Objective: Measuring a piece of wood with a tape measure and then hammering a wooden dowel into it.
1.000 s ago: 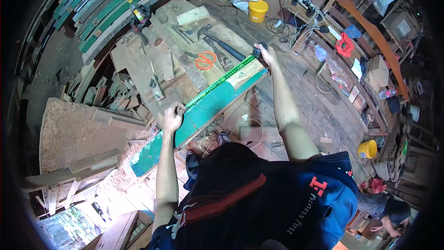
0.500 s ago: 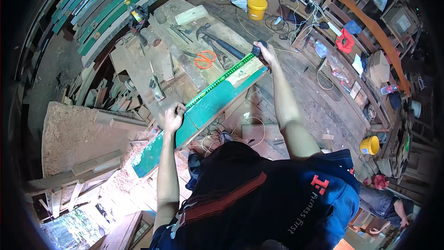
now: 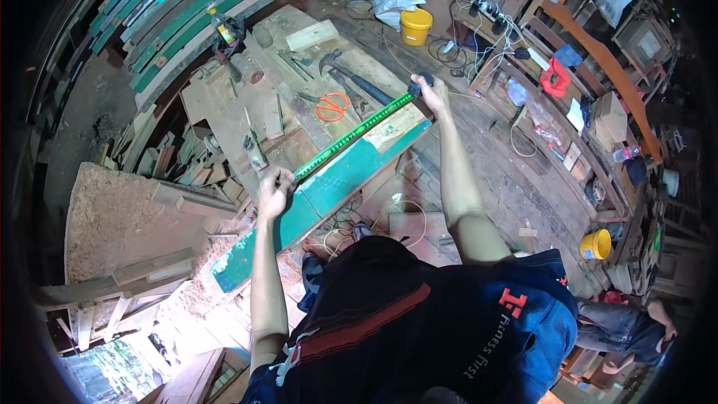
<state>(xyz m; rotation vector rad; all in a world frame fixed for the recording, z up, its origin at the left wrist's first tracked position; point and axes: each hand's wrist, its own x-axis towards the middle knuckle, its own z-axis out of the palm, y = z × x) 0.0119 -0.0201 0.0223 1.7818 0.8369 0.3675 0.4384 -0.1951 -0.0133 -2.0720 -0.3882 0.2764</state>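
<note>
Workbench (image 3: 224, 105): both hands (image 3: 275, 188) (image 3: 432, 92) stretch tape measure (image 3: 351, 135) along green plank (image 3: 336, 176).

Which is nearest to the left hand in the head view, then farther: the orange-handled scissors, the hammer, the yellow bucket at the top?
From the left hand:
1. Orange-handled scissors, on the workbench up and to the right.
2. Hammer, just beyond the scissors.
3. Yellow bucket, on the floor past the bench's far end.
</note>
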